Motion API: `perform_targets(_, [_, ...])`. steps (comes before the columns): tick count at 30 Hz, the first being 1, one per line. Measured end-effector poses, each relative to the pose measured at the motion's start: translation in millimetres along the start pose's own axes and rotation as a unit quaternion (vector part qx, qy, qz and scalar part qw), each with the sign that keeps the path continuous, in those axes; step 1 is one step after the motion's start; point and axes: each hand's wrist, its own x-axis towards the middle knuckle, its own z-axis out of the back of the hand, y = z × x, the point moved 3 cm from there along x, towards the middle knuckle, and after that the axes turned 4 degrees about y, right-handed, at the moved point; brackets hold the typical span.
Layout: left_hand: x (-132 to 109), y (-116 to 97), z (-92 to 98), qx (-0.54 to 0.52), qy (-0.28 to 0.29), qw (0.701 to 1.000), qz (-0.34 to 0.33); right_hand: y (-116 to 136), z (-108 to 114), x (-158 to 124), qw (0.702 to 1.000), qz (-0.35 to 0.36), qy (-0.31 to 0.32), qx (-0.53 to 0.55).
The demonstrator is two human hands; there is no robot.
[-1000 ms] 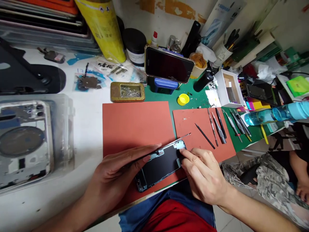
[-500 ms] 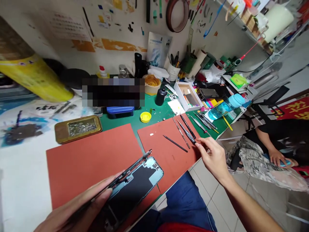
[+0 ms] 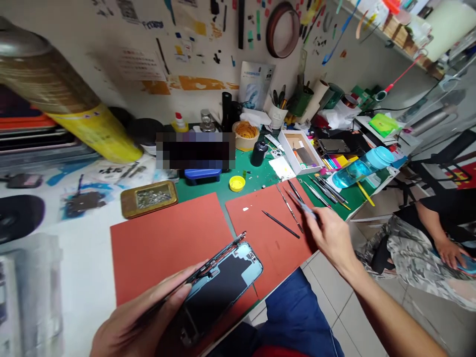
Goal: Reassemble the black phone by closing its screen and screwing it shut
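My left hand [image 3: 145,310] grips an opened smartphone [image 3: 223,285] by its near end. The phone's back of dark and pale blue panels faces up, and a thin second part stands hinged along its far long side. Over the right mat, my right hand [image 3: 331,235] pinches a pair of grey tweezers [image 3: 304,206], their tips pointing away and to the left. A black spudger [image 3: 280,224] and a thin metal pick [image 3: 292,210] lie on the mat near that hand. Another dark slim tool [image 3: 293,188] lies partly behind the tweezers.
Two reddish-brown mats [image 3: 167,238] cover the bench front. Behind them are a gold tin of screws [image 3: 126,204], a yellow cap [image 3: 237,183], a black bottle [image 3: 259,154], a white box [image 3: 284,144] and a blue water bottle [image 3: 362,166]. A person in camouflage trousers [image 3: 409,253] sits at right.
My right hand has lifted the tweezers from beside the dark tool and now has them between its fingers. The view has shifted left; my left hand still holds the phone.
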Motion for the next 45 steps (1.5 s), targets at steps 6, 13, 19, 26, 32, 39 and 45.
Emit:
perform_targets(6, [2, -12, -3.1, -0.068, 0.015, 0.997, 0.043, 17, 43, 25, 0.952, -0.076, -0.098, 0.281])
perform_targets(13, [1, -5, -2.6, -0.089, 0.019, 0.995, 0.031, 41, -9, 65, 0.822, -0.182, -0.016, 0.540])
perform_targets(19, [2, -9, -3.1, -0.103, 0.020, 0.994, 0.029, 42, -51, 61, 0.849, -0.165, 0.020, 0.502])
perform_targets(26, [-1, -3, -4.3, -0.114, 0.017, 0.993, 0.023, 41, -64, 58, 0.863, -0.157, 0.035, 0.478])
perform_targets(32, [1, -6, -2.5, -0.107, 0.015, 0.994, 0.014, 39, -67, 59, 0.864, -0.153, 0.031, 0.478])
perform_targets(39, [-2, -3, -4.1, -0.109, 0.010, 0.994, 0.027, 39, -69, 59, 0.859, -0.157, 0.032, 0.486])
perform_targets(45, [0, -6, -3.7, -0.113, 0.017, 0.993, 0.020, 39, -68, 58, 0.853, -0.165, 0.029, 0.494])
